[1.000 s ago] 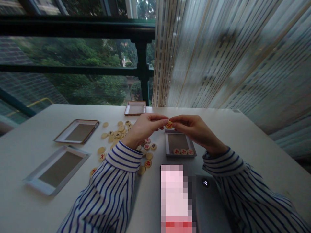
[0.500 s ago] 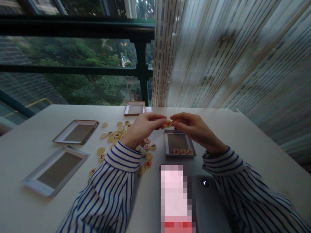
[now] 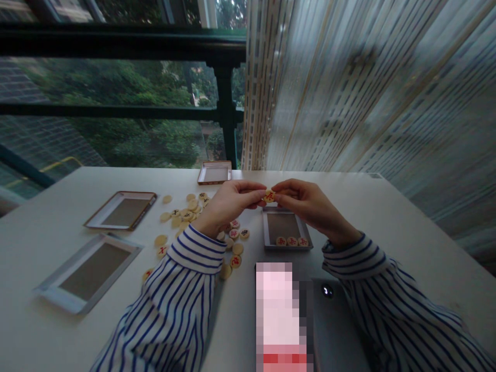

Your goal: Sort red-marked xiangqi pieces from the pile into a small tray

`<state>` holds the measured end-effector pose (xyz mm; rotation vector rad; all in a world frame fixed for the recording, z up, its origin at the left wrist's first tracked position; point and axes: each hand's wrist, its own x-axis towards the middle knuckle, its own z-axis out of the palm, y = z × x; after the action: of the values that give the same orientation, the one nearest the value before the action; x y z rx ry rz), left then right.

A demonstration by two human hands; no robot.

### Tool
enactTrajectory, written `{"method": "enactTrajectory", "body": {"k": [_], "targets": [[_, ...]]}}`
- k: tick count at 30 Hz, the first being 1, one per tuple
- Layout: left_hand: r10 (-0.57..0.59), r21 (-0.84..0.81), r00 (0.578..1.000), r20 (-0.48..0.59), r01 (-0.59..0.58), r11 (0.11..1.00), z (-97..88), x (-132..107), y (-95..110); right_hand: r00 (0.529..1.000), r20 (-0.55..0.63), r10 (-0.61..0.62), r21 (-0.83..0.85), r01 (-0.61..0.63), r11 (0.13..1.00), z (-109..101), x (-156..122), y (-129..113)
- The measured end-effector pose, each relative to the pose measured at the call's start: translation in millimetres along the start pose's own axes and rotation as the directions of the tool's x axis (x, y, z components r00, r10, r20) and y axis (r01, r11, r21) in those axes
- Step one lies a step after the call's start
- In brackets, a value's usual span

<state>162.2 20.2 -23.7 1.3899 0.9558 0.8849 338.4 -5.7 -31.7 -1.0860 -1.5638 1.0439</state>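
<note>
My left hand (image 3: 227, 204) and my right hand (image 3: 306, 204) meet above the table, fingertips pinched together on one round cream game piece with a red mark (image 3: 268, 196). Just below them lies a small shallow box (image 3: 267, 232) with three red-marked pieces in a row along its near edge (image 3: 292, 241). A scatter of several cream pieces (image 3: 189, 213), some red-marked and some black-marked, lies on the white table (image 3: 46, 336) under and left of my left wrist. Both sleeves are blue-striped.
Three more shallow box halves lie on the table: one at the far middle (image 3: 215, 172), one at the left (image 3: 121, 210), one nearer at the left (image 3: 87, 271). A blurred pink phone-like object (image 3: 281, 315) and a grey device (image 3: 337, 320) lie close to me. Window and curtain stand behind.
Both hands stay pinched on the same piece; they have shifted very slightly and turned it a little between the fingertips. Nothing else has moved.
</note>
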Motion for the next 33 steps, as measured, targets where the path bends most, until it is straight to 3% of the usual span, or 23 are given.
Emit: {"method": "enactTrajectory", "body": {"k": [12, 25, 33], "targets": [[0.033, 0.095, 0.999, -0.011, -0.032, 0.995, 0.1, -1.6, 1.4, 1.000, 0.022, 0.003, -0.053, -0.002, 0.999, -1.5, -0.5, -1.3], [-0.011, 0.114, 1.000, 0.023, 0.008, 0.993, 1.8, -2.8, 2.9, 0.998, 0.065, -0.010, -0.133, 0.019, 0.991, -3.7, -0.4, 0.4], [-0.051, 0.081, 0.998, 0.023, 0.049, 0.996, 1.1, -1.6, 1.5, 0.990, 0.114, -0.087, -0.336, 0.121, 0.934, -5.3, -2.5, -2.8]]}}
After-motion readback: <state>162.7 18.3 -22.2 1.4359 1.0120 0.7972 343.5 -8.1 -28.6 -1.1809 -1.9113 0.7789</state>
